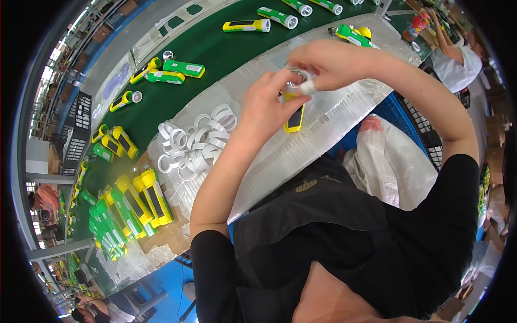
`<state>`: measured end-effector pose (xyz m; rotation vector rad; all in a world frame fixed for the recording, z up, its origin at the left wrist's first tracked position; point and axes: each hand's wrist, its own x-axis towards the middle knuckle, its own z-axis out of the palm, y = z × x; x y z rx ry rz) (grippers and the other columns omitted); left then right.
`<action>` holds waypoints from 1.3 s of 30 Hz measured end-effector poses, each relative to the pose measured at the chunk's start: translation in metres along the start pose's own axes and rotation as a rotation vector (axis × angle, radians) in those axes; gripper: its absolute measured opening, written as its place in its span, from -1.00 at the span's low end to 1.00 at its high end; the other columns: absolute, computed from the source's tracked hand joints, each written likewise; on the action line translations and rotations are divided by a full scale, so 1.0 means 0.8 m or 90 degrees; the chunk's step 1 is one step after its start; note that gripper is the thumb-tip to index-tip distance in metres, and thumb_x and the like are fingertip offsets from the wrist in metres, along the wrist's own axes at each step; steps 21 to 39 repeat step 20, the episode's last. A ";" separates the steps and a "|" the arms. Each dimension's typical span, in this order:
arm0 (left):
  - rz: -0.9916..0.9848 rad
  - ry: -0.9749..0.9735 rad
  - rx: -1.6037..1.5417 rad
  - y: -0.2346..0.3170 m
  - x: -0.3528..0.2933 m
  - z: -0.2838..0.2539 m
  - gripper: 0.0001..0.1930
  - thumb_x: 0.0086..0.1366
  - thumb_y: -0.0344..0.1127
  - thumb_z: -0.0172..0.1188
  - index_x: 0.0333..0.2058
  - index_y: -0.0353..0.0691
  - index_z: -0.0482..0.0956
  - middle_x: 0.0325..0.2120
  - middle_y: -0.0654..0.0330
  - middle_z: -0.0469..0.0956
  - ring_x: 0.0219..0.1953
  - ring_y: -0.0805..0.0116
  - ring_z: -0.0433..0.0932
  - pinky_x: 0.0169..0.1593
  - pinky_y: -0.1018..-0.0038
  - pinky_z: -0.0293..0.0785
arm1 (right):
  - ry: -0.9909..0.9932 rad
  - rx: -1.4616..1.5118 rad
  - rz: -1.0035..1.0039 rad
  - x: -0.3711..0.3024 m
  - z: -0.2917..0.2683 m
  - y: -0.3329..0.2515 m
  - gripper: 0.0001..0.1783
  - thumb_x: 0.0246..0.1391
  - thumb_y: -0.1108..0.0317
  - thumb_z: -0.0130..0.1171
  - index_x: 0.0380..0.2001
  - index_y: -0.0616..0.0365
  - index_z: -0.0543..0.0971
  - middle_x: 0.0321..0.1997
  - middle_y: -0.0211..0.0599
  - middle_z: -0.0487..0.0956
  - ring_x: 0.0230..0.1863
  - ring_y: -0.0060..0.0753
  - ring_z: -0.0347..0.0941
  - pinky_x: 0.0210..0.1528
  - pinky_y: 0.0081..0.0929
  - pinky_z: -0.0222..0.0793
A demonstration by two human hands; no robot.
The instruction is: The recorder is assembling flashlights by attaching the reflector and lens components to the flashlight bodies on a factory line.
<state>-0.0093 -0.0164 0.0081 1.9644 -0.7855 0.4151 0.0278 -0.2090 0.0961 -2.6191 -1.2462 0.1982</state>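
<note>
Both hands meet over the near work surface, around the round head of a yellow flashlight (293,123). Its body, with a dark panel, points down toward me below the fingers. My left hand (264,105) is closed on it, thumb and fingers at the neck and head. Pinched at the clear, shiny rim of the head is my right hand (328,65), with a white covering on one fingertip. Whether that rim is a separate ring is hidden by the fingers. A heap of white plastic rings (199,141) lies left of my left forearm.
A green conveyor belt (210,56) runs along the far side, carrying scattered yellow and green flashlights (183,68). More flashlights (129,207) lie in a row at the left. A white sack (388,161) and a blue crate (401,121) stand right of me. Another person (455,62) sits at the far right.
</note>
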 end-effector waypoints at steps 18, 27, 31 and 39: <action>0.041 0.011 0.031 -0.001 -0.002 0.010 -0.65 -0.08 -0.23 0.49 -0.29 -0.05 0.58 -0.49 0.20 0.50 -0.41 0.19 0.52 -0.35 0.29 0.45 | 0.033 0.083 -0.060 -0.006 0.006 -0.003 -0.47 -0.20 0.04 0.35 -0.33 0.28 0.48 -0.51 -0.06 0.51 -0.44 -0.07 0.48 -0.38 -0.24 0.36; 0.049 0.009 0.048 0.003 -0.007 0.009 -0.65 -0.08 -0.22 0.49 -0.29 -0.05 0.58 -0.49 0.20 0.50 -0.41 0.18 0.52 -0.34 0.28 0.45 | -0.068 -0.034 0.174 -0.008 -0.002 -0.028 -0.59 -0.02 0.18 0.23 -0.16 0.21 0.47 -0.17 -0.10 0.52 -0.22 -0.19 0.49 -0.23 -0.26 0.42; 0.049 0.009 0.048 0.003 -0.007 0.009 -0.65 -0.08 -0.22 0.49 -0.29 -0.05 0.58 -0.49 0.20 0.50 -0.41 0.18 0.52 -0.34 0.28 0.45 | -0.068 -0.034 0.174 -0.008 -0.002 -0.028 -0.59 -0.02 0.18 0.23 -0.16 0.21 0.47 -0.17 -0.10 0.52 -0.22 -0.19 0.49 -0.23 -0.26 0.42; 0.049 0.009 0.048 0.003 -0.007 0.009 -0.65 -0.08 -0.22 0.49 -0.29 -0.05 0.58 -0.49 0.20 0.50 -0.41 0.18 0.52 -0.34 0.28 0.45 | -0.068 -0.034 0.174 -0.008 -0.002 -0.028 -0.59 -0.02 0.18 0.23 -0.16 0.21 0.47 -0.17 -0.10 0.52 -0.22 -0.19 0.49 -0.23 -0.26 0.42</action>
